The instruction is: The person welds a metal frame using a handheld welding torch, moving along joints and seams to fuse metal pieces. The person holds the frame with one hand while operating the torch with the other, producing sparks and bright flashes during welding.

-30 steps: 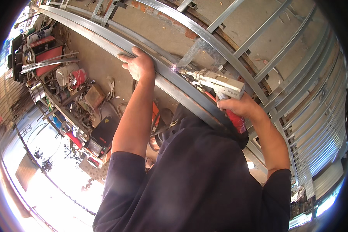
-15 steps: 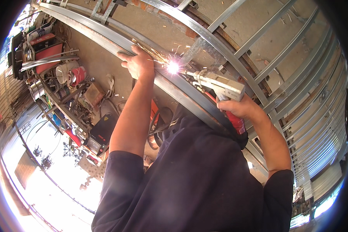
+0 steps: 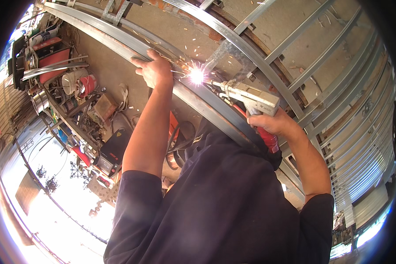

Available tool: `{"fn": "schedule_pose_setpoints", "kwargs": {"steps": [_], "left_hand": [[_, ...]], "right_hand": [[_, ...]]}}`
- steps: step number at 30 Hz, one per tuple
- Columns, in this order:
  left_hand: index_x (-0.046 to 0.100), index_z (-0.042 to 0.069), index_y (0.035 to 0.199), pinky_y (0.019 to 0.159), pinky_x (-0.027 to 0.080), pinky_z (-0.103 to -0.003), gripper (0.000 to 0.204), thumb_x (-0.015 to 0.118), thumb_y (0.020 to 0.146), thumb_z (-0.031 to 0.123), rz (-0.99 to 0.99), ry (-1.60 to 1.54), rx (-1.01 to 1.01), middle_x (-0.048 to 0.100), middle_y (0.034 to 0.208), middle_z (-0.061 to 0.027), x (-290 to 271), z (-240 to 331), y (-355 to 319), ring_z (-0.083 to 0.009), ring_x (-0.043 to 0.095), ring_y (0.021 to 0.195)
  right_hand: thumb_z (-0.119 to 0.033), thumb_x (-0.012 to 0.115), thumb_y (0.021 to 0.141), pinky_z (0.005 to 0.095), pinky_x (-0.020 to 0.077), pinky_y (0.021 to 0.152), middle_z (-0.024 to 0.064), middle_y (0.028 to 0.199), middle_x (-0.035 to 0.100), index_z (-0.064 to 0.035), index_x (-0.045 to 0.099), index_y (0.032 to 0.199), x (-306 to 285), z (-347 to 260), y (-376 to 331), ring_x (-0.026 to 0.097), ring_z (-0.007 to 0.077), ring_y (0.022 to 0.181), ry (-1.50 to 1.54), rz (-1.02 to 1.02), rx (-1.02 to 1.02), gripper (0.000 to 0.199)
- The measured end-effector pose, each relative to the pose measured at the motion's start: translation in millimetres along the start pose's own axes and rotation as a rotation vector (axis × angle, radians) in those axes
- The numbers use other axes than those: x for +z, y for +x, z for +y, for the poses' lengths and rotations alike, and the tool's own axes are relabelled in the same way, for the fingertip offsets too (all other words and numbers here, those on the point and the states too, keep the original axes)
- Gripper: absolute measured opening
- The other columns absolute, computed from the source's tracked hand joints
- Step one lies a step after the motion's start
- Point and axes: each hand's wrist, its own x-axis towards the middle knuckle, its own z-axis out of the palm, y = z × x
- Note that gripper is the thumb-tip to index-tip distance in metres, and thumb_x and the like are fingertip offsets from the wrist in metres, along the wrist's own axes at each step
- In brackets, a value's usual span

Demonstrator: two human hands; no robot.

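My right hand point(image 3: 275, 123) is closed round the grip of a welding gun point(image 3: 255, 96) with a pale, boxy body and a red lower part. Its nozzle points left at a bright pinkish-white glare with flying sparks, on a long grey metal beam point(image 3: 215, 99). The glare hides the exact spot being heated. Just left of the sparks, my left hand point(image 3: 156, 72) grips the beam, thumb across the top and fingers over the near edge. The beam runs from upper left to lower right, close in front of my body.
Beyond the beam stands a curved metal frame point(image 3: 233, 37) with crossbars. Stacked metal strips point(image 3: 356, 165) lie at right. A cluttered bench point(image 3: 70, 119) at left has a bucket point(image 3: 75, 81), a brown box point(image 3: 104, 107) and a black machine point(image 3: 112, 152) beside it.
The sparks have changed shape, the glare staying at nearly the same place. My left hand and forearm have shifted very slightly left; both hands keep their hold.
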Motion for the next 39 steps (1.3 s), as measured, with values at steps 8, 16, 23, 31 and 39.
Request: {"fn": "schedule_pose_setpoints", "kwargs": {"steps": [8, 16, 23, 31, 39], "left_hand": [[0.006, 0.012, 0.175, 0.112, 0.050, -0.058, 0.095, 0.042, 0.106, 0.065, 0.018, 0.000, -0.018, 0.036, 0.166, -0.0322, 4.8, -3.7, 5.1, -0.0513, 0.060, 0.134], [0.006, 0.011, 0.175, 0.109, 0.051, -0.057, 0.094, 0.040, 0.107, 0.065, -0.002, -0.037, -0.001, 0.037, 0.165, -0.0299, -3.1, 2.0, -3.4, -0.0497, 0.062, 0.131], [0.006, 0.009, 0.175, 0.113, 0.048, -0.057, 0.094, 0.040, 0.106, 0.062, 0.001, -0.040, -0.004, 0.033, 0.168, -0.0319, -1.8, 2.7, -4.2, -0.0500, 0.058, 0.137], [0.004, 0.011, 0.175, 0.110, 0.051, -0.059, 0.093, 0.039, 0.107, 0.064, 0.027, -0.012, 0.019, 0.032, 0.168, -0.0337, 4.4, -2.8, 1.9, -0.0508, 0.062, 0.132], [0.005, 0.009, 0.175, 0.109, 0.052, -0.059, 0.092, 0.038, 0.107, 0.061, 0.034, -0.021, 0.030, 0.037, 0.164, -0.0329, 2.6, -0.6, -1.8, -0.0505, 0.064, 0.128]], "right_hand": [[-0.009, 0.078, 0.085, 0.0328, 0.0582, 0.073, 0.0032, 0.094, 0.071, -0.0030, 0.070, 0.112, -7.7, 12.8, -24.3, 0.068, 0.0138, 0.081, -0.026, 0.039, 0.018, 0.029], [-0.013, 0.081, 0.085, 0.0318, 0.0586, 0.081, 0.0011, 0.101, 0.074, -0.0039, 0.071, 0.120, -30.6, 22.9, -75.5, 0.069, 0.0125, 0.091, -0.051, 0.126, 0.069, 0.038], [-0.017, 0.082, 0.084, 0.0323, 0.0571, 0.081, 0.0013, 0.098, 0.073, -0.0050, 0.072, 0.117, -36.7, 40.1, -68.0, 0.068, 0.0126, 0.090, -0.073, 0.058, 0.158, 0.037], [-0.018, 0.080, 0.086, 0.0325, 0.0562, 0.079, 0.0006, 0.096, 0.071, -0.0053, 0.072, 0.116, -37.4, 41.5, -67.4, 0.066, 0.0124, 0.087, -0.068, 0.023, 0.154, 0.034], [-0.018, 0.080, 0.086, 0.0325, 0.0568, 0.079, 0.0007, 0.097, 0.071, -0.0054, 0.071, 0.118, -38.3, 45.5, -65.6, 0.067, 0.0123, 0.088, -0.098, 0.029, 0.140, 0.036]]}}
